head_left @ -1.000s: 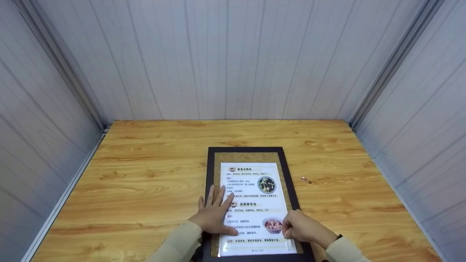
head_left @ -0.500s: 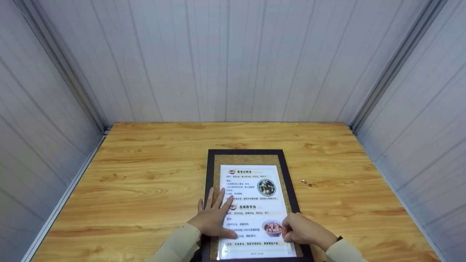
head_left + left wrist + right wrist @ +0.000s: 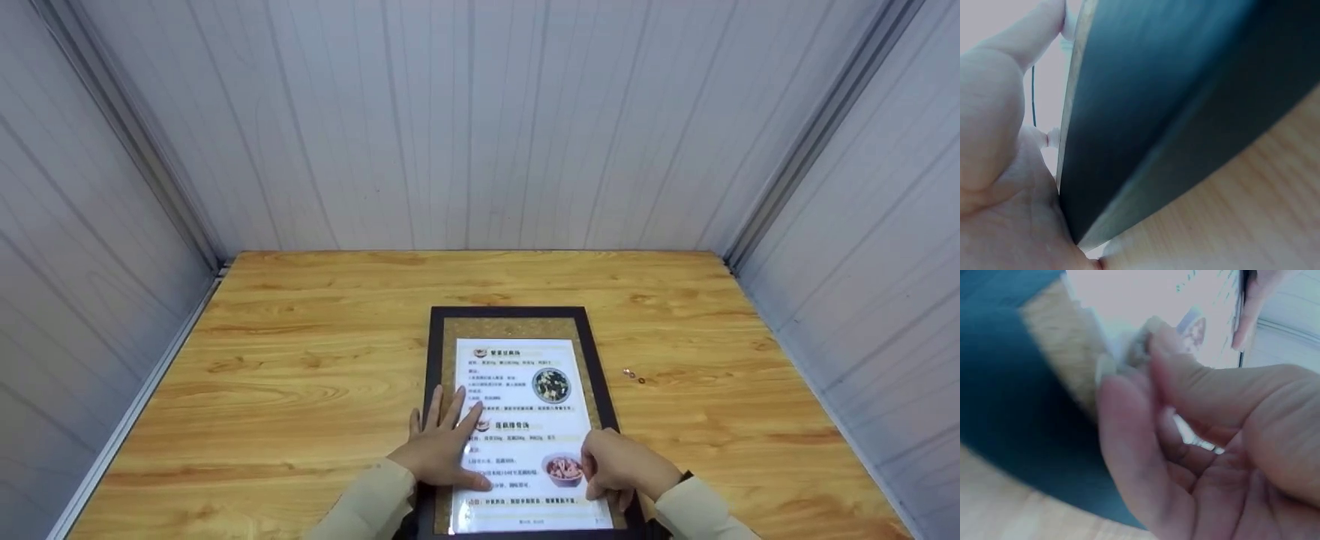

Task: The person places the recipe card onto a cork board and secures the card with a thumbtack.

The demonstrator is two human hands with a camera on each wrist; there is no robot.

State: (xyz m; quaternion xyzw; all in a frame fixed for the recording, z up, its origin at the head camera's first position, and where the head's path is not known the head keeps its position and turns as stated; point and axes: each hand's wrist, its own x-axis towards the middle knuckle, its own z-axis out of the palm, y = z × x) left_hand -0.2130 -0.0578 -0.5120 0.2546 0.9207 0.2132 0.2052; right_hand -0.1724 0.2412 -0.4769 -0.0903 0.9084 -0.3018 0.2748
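A laminated recipe sheet [image 3: 517,435] with two printed dishes lies on a cork board [image 3: 506,327] in a black frame [image 3: 437,352]. My left hand [image 3: 435,454] rests flat on the sheet's left side, fingers spread. Its palm meets the frame's thick edge [image 3: 1129,112] in the left wrist view. My right hand [image 3: 622,465] is at the sheet's lower right edge. In the right wrist view, thumb and index finger pinch a small greyish piece [image 3: 1139,351] that looks like a thumbtack. It is blurred and partly hidden by the fingertips.
Several tiny shiny pieces [image 3: 630,373], too small to make out, lie on the wooden table [image 3: 300,375] right of the frame. Pale panel walls [image 3: 465,127] stand behind the table and at both sides.
My right hand has turned slightly at the sheet's edge, and more of its curled fingers shows below. The left hand stays in place. The head view has shifted a little.
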